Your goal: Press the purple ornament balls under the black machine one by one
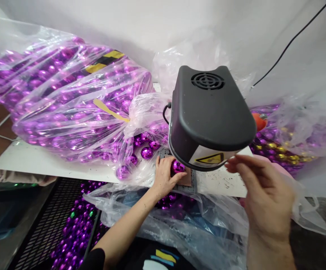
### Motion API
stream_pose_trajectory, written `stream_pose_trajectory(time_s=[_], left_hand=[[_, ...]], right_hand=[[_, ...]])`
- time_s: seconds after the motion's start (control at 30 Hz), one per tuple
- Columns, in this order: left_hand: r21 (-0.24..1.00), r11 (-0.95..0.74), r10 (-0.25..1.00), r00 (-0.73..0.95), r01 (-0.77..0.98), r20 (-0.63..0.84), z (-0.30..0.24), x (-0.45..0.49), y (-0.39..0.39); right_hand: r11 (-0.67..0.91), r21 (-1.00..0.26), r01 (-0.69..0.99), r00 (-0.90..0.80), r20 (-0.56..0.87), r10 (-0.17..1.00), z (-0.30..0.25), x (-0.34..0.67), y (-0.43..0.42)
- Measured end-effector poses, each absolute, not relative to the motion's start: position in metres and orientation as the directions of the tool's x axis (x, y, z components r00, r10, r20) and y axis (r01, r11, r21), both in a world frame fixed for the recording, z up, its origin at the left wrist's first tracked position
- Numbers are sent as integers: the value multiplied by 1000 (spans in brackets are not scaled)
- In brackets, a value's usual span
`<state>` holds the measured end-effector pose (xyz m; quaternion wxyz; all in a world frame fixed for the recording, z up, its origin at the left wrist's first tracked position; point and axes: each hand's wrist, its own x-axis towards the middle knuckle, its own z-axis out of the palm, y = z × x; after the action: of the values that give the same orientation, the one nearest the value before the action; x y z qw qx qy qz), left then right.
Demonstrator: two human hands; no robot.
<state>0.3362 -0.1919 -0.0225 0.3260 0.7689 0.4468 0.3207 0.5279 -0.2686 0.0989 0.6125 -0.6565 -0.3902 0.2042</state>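
Observation:
My left hand (165, 173) reaches under the front of a black machine (213, 108) with a round vent on top. Its thumb and fingers curl about a shiny purple faceted ball (178, 166), over a small base plate (190, 186) with a brown pad. Close to the machine's lower right edge, my right hand (264, 183) is raised with thumb and fingertips pinched together. Whatever those fingertips hold, if anything, is too small to make out. Several loose purple balls (147, 152) lie left of my left hand.
A big clear bag (67, 101) of purple balls fills the white table's left side. Another bag (295, 138), with purple and gold balls, lies right. Clear plastic (208, 221) spreads over my lap. At lower left is a black mesh crate (40, 213) beside purple balls.

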Motion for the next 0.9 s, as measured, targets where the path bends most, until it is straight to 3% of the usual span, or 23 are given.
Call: stream_pose_trajectory(time_s=[0.13, 0.2, 0.37, 0.5, 0.63, 0.73, 0.9], left_hand=[[758, -417, 889, 398, 501, 225, -26, 340, -192], [738, -436, 884, 399, 516, 243, -26, 341, -192], [711, -455, 876, 411, 536, 251, -25, 341, -193], [718, -461, 873, 415, 522, 259, -25, 341, -193], [745, -457, 869, 423, 486, 257, -24, 340, -193], [761, -443, 869, 435, 474, 235, -23, 339, -193], [771, -427, 870, 448, 472, 207, -21, 338, -193]], right_hand=[[370, -856, 362, 586, 517, 624, 150, 523, -235], [408, -809, 423, 511, 584, 630, 164, 521, -220], [307, -779, 547, 378, 557, 740, 172, 526, -198], [243, -559, 793, 305, 709, 636, 166, 525, -206], [236, -388, 891, 209, 811, 546, 150, 513, -241], [174, -385, 907, 216, 775, 594, 129, 505, -268], [218, -391, 894, 192, 776, 601, 95, 502, -284]])
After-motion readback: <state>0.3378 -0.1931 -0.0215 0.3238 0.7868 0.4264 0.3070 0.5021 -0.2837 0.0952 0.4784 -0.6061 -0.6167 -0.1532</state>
